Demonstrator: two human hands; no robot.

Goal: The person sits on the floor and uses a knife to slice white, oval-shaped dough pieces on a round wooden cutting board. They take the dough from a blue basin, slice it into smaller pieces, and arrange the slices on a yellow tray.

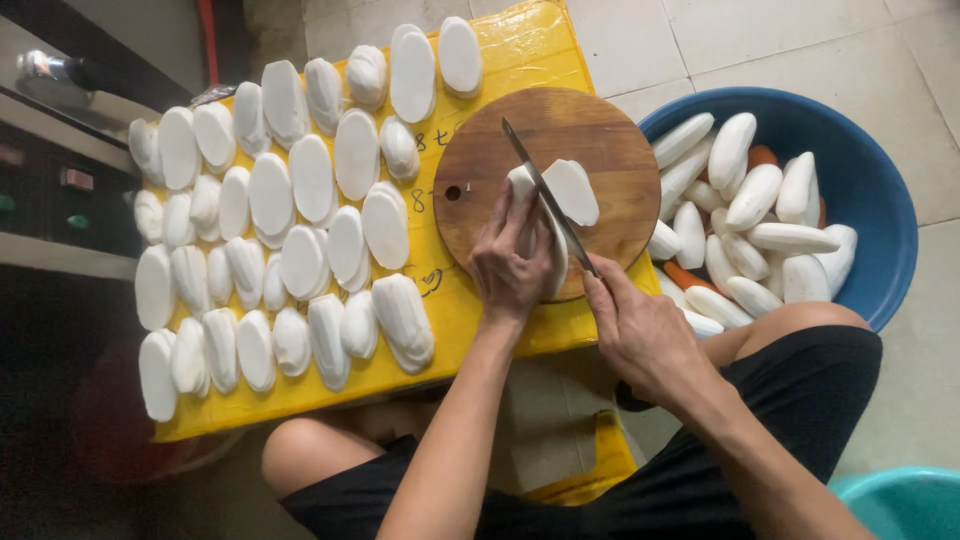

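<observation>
A round wooden cutting board (590,130) lies on a yellow surface (520,55). On it sits a white peeled root piece (527,190), held down by my left hand (510,265). My right hand (640,330) grips a knife (545,195) whose blade runs lengthwise through the piece. A cut white slice (575,190) leans to the right of the blade.
Several white oval slices (290,220) cover the left part of the yellow surface in rows. A blue basin (870,190) at the right holds several whole peeled white roots (760,195) and some orange ones. My knees are below, and a teal tub edge (900,500) shows at bottom right.
</observation>
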